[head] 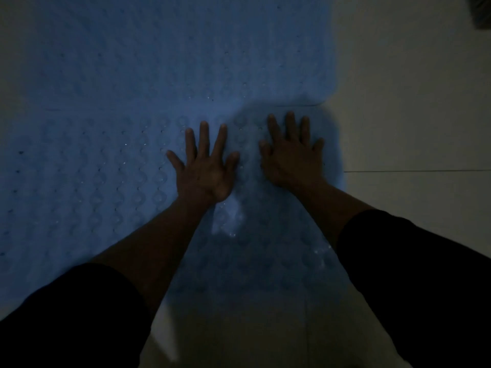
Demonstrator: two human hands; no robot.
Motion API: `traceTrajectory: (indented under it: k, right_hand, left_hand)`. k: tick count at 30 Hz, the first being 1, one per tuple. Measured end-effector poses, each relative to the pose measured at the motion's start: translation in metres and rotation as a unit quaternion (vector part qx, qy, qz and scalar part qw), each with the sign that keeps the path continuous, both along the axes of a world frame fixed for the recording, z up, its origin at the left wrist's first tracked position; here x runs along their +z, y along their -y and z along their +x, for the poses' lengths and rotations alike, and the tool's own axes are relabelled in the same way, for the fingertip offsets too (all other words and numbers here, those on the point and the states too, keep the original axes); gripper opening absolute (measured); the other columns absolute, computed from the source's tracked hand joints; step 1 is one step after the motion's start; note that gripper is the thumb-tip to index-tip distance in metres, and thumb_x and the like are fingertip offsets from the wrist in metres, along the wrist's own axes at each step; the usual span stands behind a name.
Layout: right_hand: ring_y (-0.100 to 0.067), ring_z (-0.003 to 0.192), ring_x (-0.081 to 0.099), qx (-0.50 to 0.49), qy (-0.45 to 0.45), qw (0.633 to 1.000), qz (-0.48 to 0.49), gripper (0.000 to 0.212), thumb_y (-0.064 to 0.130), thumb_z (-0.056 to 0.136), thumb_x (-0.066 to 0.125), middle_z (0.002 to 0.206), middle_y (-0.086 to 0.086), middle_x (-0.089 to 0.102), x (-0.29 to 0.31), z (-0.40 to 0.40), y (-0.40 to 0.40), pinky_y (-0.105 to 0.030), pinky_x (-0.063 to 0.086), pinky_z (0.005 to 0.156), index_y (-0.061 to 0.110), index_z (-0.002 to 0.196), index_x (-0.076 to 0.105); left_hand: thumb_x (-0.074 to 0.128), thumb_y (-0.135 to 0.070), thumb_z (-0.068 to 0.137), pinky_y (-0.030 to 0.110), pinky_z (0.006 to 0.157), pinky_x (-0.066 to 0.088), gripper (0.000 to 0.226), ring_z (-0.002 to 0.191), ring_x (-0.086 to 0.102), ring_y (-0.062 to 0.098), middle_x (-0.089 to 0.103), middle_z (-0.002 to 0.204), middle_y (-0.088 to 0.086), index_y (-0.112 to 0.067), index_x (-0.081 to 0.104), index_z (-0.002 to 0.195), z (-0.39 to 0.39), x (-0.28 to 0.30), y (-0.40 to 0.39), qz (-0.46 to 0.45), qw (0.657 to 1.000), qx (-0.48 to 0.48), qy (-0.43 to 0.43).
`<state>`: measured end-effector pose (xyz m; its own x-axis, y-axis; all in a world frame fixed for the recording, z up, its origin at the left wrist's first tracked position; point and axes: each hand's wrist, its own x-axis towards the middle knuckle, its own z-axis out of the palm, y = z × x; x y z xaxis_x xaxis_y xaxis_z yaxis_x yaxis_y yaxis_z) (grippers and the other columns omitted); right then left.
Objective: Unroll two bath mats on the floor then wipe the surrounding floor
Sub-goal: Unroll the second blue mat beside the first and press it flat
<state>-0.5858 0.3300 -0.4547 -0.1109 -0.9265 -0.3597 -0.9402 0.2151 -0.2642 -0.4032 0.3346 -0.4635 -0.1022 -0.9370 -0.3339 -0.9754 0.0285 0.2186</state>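
Two light blue bath mats lie unrolled on the floor in dim light. The far mat (172, 49) fills the upper part of the view. The near mat (79, 181), covered with round suction cups, lies in front of it, and the two meet along a seam across the middle. My left hand (206, 166) presses flat on the near mat with its fingers spread. My right hand (291, 152) lies flat beside it, close to the mat's right edge, fingers straight. Neither hand holds anything.
Pale tiled floor (411, 115) runs along the right of both mats, with a grout line at mid-height. A dark object (482, 14) sits in the top right corner. More pale floor shows between my dark sleeves at the bottom.
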Motion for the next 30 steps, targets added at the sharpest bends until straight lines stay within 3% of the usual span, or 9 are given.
traceTrajectory:
  k: [6, 17, 25, 30]
  right_hand:
    - [-0.03, 0.152, -0.004, -0.001, 0.03, 0.998, 0.062, 0.062, 0.045, 0.102, 0.032, 0.166, -0.005, 0.001, 0.077, -0.001, -0.045, -0.065, 0.013, 0.114, 0.031, 0.157, 0.007]
    - [-0.033, 0.15, 0.012, -0.022, 0.132, 0.99, 0.051, 0.061, 0.038, 0.102, 0.04, 0.162, -0.017, 0.016, 0.322, 0.007, -0.06, -0.053, 0.024, 0.117, 0.022, 0.156, 0.017]
    - [-0.04, 0.139, 0.032, -0.003, 0.14, 0.989, 0.057, 0.059, 0.033, 0.1, 0.044, 0.154, -0.022, 0.03, 0.495, -0.007, -0.083, -0.045, 0.031, 0.111, 0.013, 0.153, 0.026]
    - [-0.042, 0.132, 0.039, 0.015, 0.134, 0.989, 0.066, 0.054, 0.027, 0.099, 0.047, 0.148, -0.02, 0.036, 0.601, -0.019, -0.09, -0.047, 0.037, 0.106, 0.01, 0.149, 0.034]
  left_hand:
    - [0.016, -0.064, 0.099, 0.066, 0.115, -0.006, 0.066, 0.152, -0.014, 0.029, -0.013, 0.166, 0.0, -0.042, -0.007, 0.156, 0.013, 0.08, -0.042, 0.079, 0.996, 0.034, -0.018]
    - [0.023, -0.06, 0.101, 0.064, 0.118, 0.005, 0.066, 0.153, 0.005, 0.031, 0.001, 0.167, 0.007, -0.032, 0.01, 0.159, 0.002, 0.335, -0.054, 0.079, 0.992, 0.078, -0.054]
    - [0.033, -0.054, 0.102, 0.066, 0.114, 0.02, 0.065, 0.148, 0.02, 0.039, 0.01, 0.165, 0.014, -0.022, 0.02, 0.157, -0.007, 0.514, -0.081, 0.083, 0.992, 0.072, -0.062]
    - [0.036, -0.052, 0.102, 0.064, 0.112, 0.027, 0.064, 0.145, 0.025, 0.042, 0.011, 0.164, 0.015, -0.02, 0.022, 0.156, -0.016, 0.622, -0.088, 0.08, 0.993, 0.06, -0.068]
